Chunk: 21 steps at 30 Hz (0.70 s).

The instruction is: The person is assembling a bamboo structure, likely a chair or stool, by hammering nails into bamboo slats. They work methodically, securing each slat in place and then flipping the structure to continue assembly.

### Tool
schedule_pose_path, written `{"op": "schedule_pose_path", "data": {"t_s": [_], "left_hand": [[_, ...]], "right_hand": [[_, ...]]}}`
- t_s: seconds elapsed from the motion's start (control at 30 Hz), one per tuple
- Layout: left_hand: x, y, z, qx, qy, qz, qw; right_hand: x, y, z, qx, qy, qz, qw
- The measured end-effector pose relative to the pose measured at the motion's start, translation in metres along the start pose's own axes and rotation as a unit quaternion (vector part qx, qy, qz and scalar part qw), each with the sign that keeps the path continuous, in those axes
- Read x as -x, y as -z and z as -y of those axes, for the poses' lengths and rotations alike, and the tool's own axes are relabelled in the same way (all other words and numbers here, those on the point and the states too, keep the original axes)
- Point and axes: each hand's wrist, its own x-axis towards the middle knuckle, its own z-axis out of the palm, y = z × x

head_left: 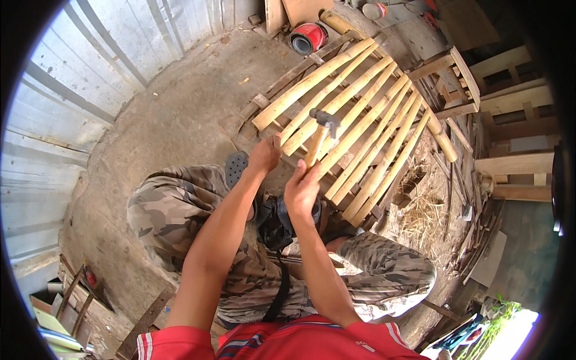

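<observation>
Hammer (319,141) over bamboo slats (363,124), can (315,36) left of their far ends, wall (84,81) far left, straw (421,223) right

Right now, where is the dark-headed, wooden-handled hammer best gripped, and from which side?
On the hammer, likely low on its straight pale wooden handle, from the near side, where the right hand holds it; the dark metal head is at the far end.

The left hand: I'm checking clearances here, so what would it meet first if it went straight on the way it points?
Probably the near end of the second bamboo slat from the left. The left hand is right beside it; depth is unclear, so they may already touch.
</observation>
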Motion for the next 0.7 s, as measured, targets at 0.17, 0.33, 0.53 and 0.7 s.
{"op": "schedule_pose_path", "data": {"t_s": [0.17,0.33,0.53,0.7], "left_hand": [[-0.007,0.004,0.022,-0.084,-0.033,0.015,0.996],[0.000,0.006,0.002,-0.013,0.007,0.019,1.000],[-0.004,0.012,0.005,-0.061,0.021,0.016,0.998],[0.000,0.008,0.003,-0.010,-0.007,0.000,1.000]], "right_hand": [[-0.010,-0.004,0.000,0.103,0.002,0.035,0.994],[-0.004,0.007,-0.010,0.059,0.111,-0.034,0.991],[-0.012,0.017,-0.005,0.164,0.044,0.045,0.984],[-0.017,0.037,0.005,0.139,0.157,0.015,0.978]]}}
